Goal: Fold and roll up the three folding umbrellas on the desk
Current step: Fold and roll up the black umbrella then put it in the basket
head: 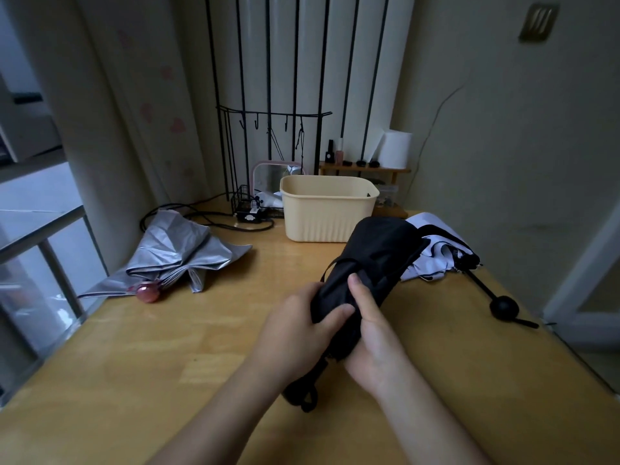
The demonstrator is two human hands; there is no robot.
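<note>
A black folding umbrella (372, 260) is held above the wooden desk (167, 347), its canopy bunched around the shaft and its handle pointing toward me. My left hand (295, 330) grips its lower part from the left. My right hand (372, 333) grips it from the right, thumb lying along the fabric near the strap. A silver umbrella (181, 256) with a pink handle lies loosely collapsed at the left. A white and black umbrella (436, 250) with a black ball handle (503, 307) lies at the right edge.
A cream plastic basket (328, 209) stands at the back centre. Behind it are a black wire rack (255, 196), cables, a pink-framed mirror and a small wooden shelf (365, 171) with bottles and a paper roll. A wall runs along the right, a curtain on the left.
</note>
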